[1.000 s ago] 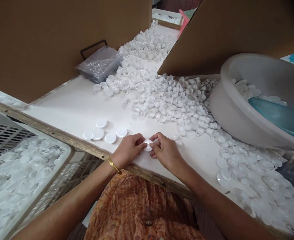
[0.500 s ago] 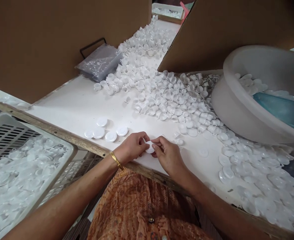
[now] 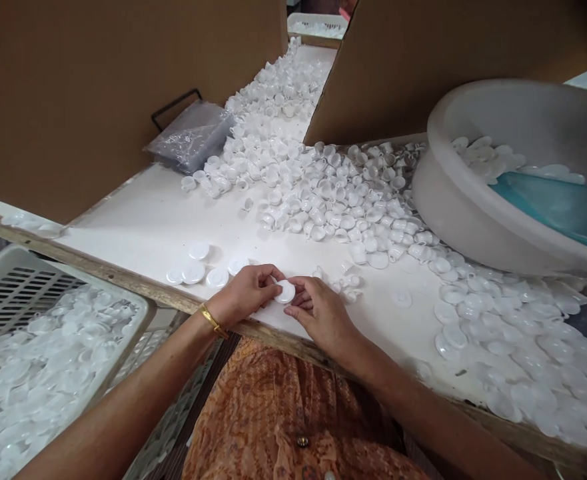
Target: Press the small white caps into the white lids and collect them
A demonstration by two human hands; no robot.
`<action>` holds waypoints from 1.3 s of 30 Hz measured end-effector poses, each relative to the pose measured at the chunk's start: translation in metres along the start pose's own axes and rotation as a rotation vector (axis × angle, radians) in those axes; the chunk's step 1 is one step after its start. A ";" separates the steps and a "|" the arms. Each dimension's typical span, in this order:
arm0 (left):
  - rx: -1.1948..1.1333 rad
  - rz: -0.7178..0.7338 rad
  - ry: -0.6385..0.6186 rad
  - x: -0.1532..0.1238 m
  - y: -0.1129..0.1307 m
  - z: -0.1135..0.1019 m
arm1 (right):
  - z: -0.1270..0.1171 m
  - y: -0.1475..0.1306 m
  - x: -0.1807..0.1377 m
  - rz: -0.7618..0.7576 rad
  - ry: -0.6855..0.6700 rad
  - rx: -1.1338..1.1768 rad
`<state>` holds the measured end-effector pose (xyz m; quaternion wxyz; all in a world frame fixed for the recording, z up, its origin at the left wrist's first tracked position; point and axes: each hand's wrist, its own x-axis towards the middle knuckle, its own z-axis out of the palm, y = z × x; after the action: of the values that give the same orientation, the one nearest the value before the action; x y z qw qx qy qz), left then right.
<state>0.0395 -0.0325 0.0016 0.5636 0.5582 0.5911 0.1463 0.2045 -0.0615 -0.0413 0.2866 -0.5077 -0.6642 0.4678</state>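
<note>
A small round white plastic saucer [image 3: 286, 292] is pinched by its left edge between the thumb and fingers of my left hand [image 3: 248, 293], just above the table's front edge. At its right rim is my right hand [image 3: 320, 310], thumb lowered away from the fingers; the fingertips are partly hidden behind the saucer. Left of my hands, several similar saucers [image 3: 193, 271] lie flat on the white tabletop [image 3: 133, 213]. Close beyond my right hand sit a few tiny white cups [image 3: 349, 287].
Tiny white cups [image 3: 313, 187] spread in a heap across the table. More saucers [image 3: 503, 353] lie at right, below a large tub [image 3: 438, 173]. A crate [image 3: 138, 327] of white pieces stands lower left. Cardboard panels [image 3: 123, 87] and a plastic-wrapped packet [image 3: 190, 137] stand behind.
My right thumb has come off the saucer's face and dropped below it. The saucer now shows more fully in my left hand. The whole view has shifted slightly.
</note>
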 end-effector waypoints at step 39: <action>0.958 0.264 0.412 0.045 0.005 0.034 | 0.008 0.003 0.006 0.271 -0.037 0.307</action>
<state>0.0814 -0.0089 -0.0283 0.0951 0.7822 0.6146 0.0363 0.1970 -0.0589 -0.0482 0.2828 -0.5342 -0.5160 0.6069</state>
